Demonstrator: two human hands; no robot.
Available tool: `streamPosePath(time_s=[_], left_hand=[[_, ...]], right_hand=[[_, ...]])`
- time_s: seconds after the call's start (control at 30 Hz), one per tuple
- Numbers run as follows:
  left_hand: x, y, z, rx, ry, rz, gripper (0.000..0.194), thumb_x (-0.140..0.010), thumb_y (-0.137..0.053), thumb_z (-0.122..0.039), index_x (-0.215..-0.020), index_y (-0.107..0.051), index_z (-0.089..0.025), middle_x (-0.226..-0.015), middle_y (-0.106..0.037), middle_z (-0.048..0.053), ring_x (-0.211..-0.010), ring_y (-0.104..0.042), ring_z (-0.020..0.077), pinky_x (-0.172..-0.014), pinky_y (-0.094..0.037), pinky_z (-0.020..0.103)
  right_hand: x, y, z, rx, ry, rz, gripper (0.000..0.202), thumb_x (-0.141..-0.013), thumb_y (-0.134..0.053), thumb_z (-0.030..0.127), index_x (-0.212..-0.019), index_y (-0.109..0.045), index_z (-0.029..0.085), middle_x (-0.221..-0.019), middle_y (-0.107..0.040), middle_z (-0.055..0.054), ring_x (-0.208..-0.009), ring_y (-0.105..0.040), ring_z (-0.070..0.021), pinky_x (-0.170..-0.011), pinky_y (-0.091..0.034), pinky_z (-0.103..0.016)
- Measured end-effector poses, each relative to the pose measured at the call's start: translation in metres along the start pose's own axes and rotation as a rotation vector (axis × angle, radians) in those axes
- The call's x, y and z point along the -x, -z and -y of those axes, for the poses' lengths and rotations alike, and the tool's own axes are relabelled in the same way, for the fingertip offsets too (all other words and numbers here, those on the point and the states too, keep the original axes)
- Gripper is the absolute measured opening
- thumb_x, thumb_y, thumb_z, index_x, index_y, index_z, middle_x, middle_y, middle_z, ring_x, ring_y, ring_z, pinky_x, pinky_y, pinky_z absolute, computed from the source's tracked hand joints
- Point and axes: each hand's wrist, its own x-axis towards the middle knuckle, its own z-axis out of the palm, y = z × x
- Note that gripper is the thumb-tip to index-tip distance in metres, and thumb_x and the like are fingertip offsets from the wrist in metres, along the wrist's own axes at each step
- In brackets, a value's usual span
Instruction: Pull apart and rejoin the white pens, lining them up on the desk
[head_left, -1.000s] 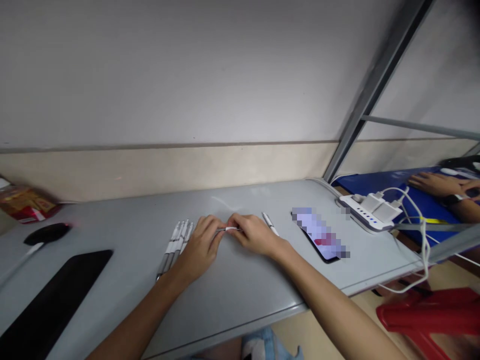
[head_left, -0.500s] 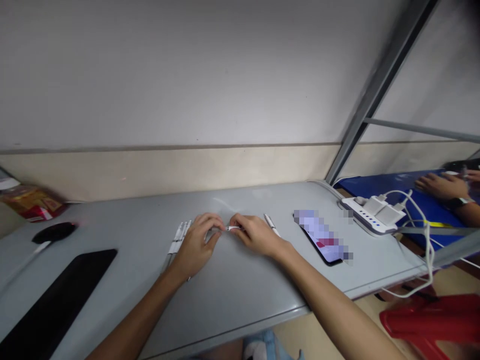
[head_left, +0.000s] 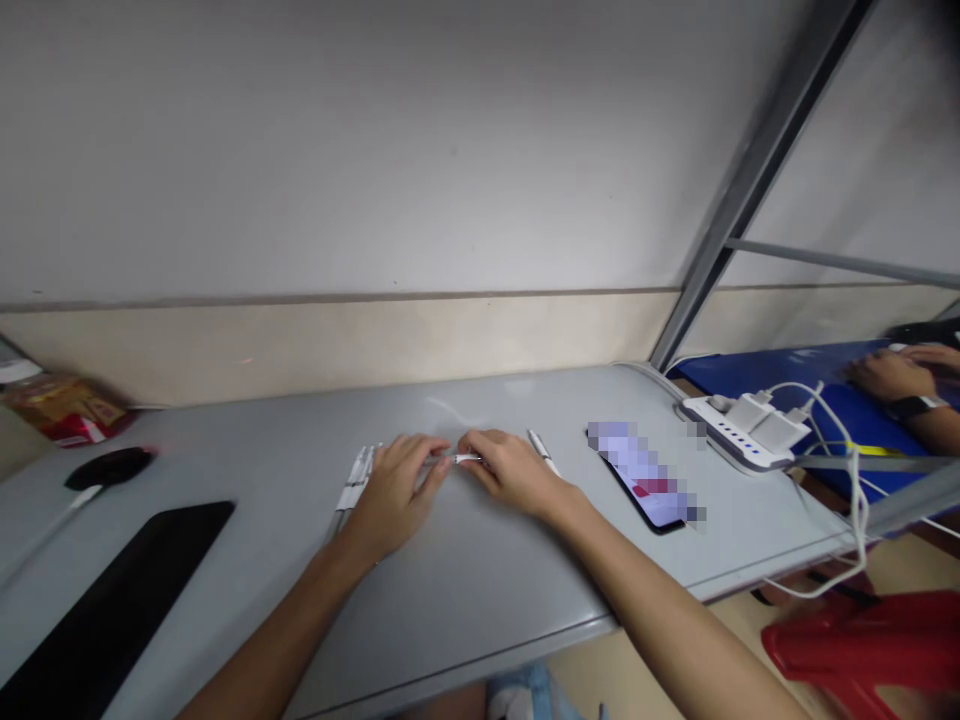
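Head view: your left hand (head_left: 397, 497) and right hand (head_left: 516, 472) pinch a white pen (head_left: 467, 458) between them; probably light, stiff, smooth, best gripped around its barrel.

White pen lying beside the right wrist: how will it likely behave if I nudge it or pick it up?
The pen looks slim and barrel-shaped, so it may roll if pushed sideways. Its straight body should probably stay stiff when pinched. The shiny desk may let it slide.

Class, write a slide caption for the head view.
Right hand pinches a slim white object, left hand at its end, between pens and a phone on a grey desk.
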Motion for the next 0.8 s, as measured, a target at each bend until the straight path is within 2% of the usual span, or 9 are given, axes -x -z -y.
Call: streamPosePath(time_s=[0.07, 0.23, 0.4, 0.5, 0.6, 0.73, 0.8], left_hand=[[0.001, -0.003, 0.002, -0.107, -0.059, 0.091, 0.029, -0.098, -0.034, -0.031, -0.097, -0.062, -0.023, -0.091, -0.066, 0.003, -0.087, -0.056, 0.0202, -0.084, -0.038, 0.038], [0.002, -0.004, 0.005, -0.243, -0.196, 0.098, 0.03, -0.095, -0.032, -0.015, -0.081, -0.058, -0.018, -0.078, -0.061, 0.005, -0.079, -0.052, 0.0211, -0.073, -0.037, 0.035], [0.003, 0.005, 0.0, -0.354, -0.315, 0.093, 0.027, -0.085, -0.037, -0.001, -0.072, -0.054, -0.017, -0.072, -0.057, 0.005, -0.075, -0.046, 0.0209, -0.069, -0.033, 0.036], [0.003, 0.005, 0.002, -0.344, -0.354, 0.099, 0.026, -0.087, -0.037, -0.004, -0.075, -0.056, -0.017, -0.074, -0.058, 0.005, -0.077, -0.045, 0.0211, -0.07, -0.032, 0.036], [0.001, 0.004, 0.005, -0.281, -0.268, 0.07, 0.022, -0.094, -0.04, -0.019, -0.086, -0.06, -0.019, -0.08, -0.062, 0.004, -0.08, -0.047, 0.0211, -0.071, -0.033, 0.036], [-0.002, 0.003, 0.009, -0.061, -0.1, -0.028, 0.023, -0.096, -0.042, -0.03, -0.101, -0.062, -0.021, -0.093, -0.065, 0.004, -0.091, -0.053, 0.0202, -0.081, -0.038, 0.036], [-0.003, 0.002, 0.01, 0.083, -0.017, -0.082, 0.026, -0.096, -0.04, -0.031, -0.106, -0.062, -0.021, -0.095, -0.065, 0.004, -0.092, -0.055, 0.0189, -0.083, -0.041, 0.034]], right_hand=[[0.0, -0.001, 0.003, 0.044, 0.008, 0.026, 0.015, -0.096, -0.046, 0.025, -0.105, -0.056, 0.019, -0.095, -0.067, -0.008, -0.081, -0.059, -0.017, -0.069, -0.035, -0.026], [0.001, -0.003, 0.009, -0.02, -0.025, 0.098, 0.024, -0.099, -0.041, 0.033, -0.107, -0.056, 0.017, -0.086, -0.066, -0.008, -0.072, -0.056, -0.0165, -0.066, -0.034, -0.027], [0.0, 0.0, 0.006, -0.453, 0.003, 0.22, 0.033, -0.099, -0.038, 0.037, -0.092, -0.061, 0.015, -0.076, -0.059, -0.002, -0.067, -0.049, -0.0122, -0.066, -0.036, -0.024], [-0.001, -0.002, -0.001, -0.705, -0.083, 0.308, 0.036, -0.095, -0.044, 0.043, -0.092, -0.063, 0.013, -0.067, -0.05, 0.002, -0.06, -0.042, -0.0098, -0.057, -0.035, -0.022], [-0.002, -0.004, -0.01, -0.73, -0.157, 0.238, 0.032, -0.09, -0.053, 0.042, -0.097, -0.067, 0.014, -0.065, -0.05, 0.003, -0.058, -0.041, -0.0092, -0.054, -0.032, -0.021], [-0.004, -0.002, -0.024, -0.599, -0.243, -0.028, 0.022, -0.082, -0.063, 0.034, -0.091, -0.071, 0.016, -0.076, -0.062, -0.001, -0.069, -0.05, -0.0116, -0.063, -0.036, -0.023], [-0.004, 0.001, -0.028, -0.63, -0.273, -0.081, 0.021, -0.08, -0.065, 0.034, -0.088, -0.071, 0.016, -0.081, -0.066, -0.003, -0.074, -0.054, -0.0133, -0.067, -0.039, -0.024]])
